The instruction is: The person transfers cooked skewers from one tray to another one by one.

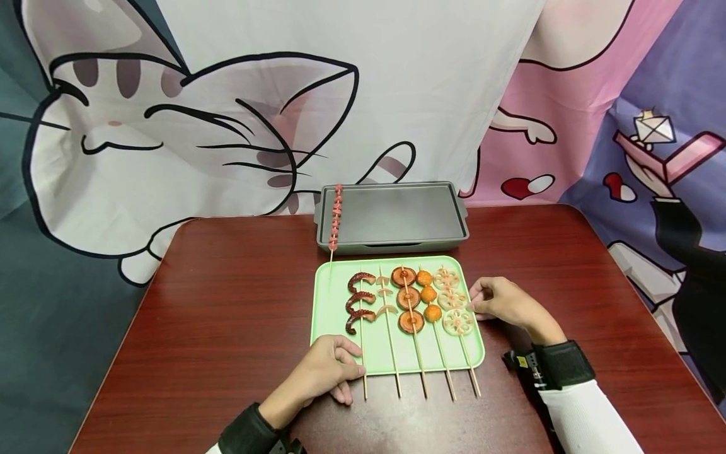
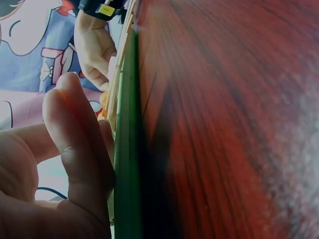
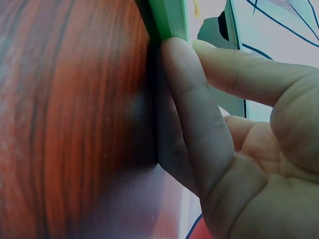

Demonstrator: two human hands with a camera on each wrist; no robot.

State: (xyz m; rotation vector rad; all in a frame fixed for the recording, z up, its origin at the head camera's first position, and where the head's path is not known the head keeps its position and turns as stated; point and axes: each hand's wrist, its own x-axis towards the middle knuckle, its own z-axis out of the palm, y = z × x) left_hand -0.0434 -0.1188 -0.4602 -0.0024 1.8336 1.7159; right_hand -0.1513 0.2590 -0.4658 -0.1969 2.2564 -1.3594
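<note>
In the head view, five skewers lie side by side on a light green tray, their sticks jutting over its front edge. My left hand is at the front left, thumb and a finger pinching the stick of the octopus tentacle skewer. To its right are a skewer of small pale slices, a mushroom skewer, an orange ball skewer and a lotus root skewer. My right hand grips the tray's right rim; the right wrist view shows thumb and finger at the green edge.
Behind the tray stands a grey grill pan. A sausage skewer lies across its left side, its stick reaching the tray. Everything rests on a reddish-brown wooden table; a cartoon cloth hangs behind it.
</note>
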